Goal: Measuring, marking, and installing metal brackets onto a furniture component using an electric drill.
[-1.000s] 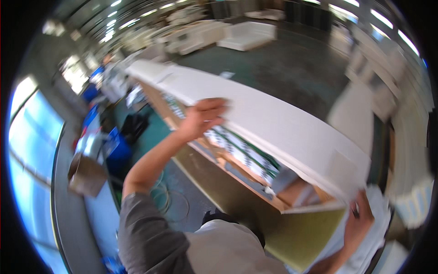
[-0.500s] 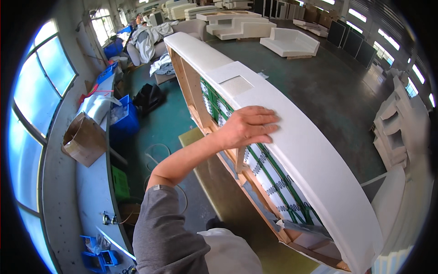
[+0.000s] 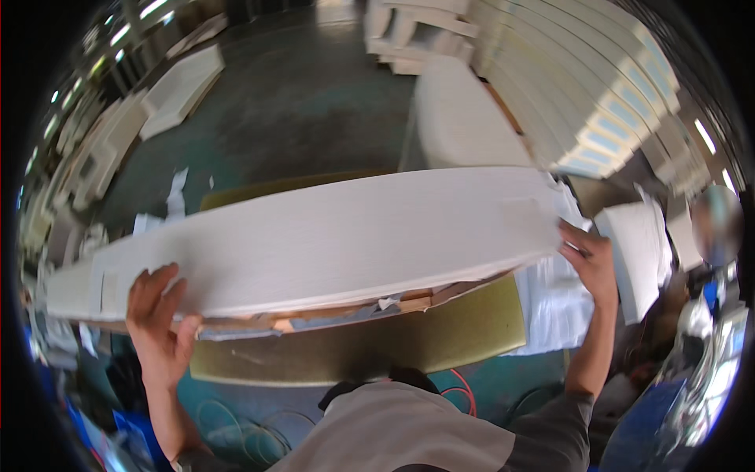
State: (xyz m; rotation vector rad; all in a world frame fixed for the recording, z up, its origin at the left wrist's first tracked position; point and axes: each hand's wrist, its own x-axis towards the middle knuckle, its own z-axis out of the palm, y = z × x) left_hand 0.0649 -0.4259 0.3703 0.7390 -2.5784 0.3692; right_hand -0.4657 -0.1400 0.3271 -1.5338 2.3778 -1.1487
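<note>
A long sofa frame, its upper face padded in white, lies across in front of me on a low olive-green bench. Its bare wooden edge faces me. At the left part of the near edge, my left hand has its fingers apart against the padding, the thumb near the edge. My right hand is by the frame's right end with bent, closed fingers. Something small and dark shows between them, too blurred to name. White sheeting hangs below that end.
Beyond the frame stands a white padded piece, beside stacked pale panels. Another white block is close on the right. Coiled hoses lie on the floor at lower left. A blurred person shows at far right.
My view has swung right. The frame, tilted with its springs showing, now lies with its white face up. My right hand has come into view at its right end; the left is at the left.
</note>
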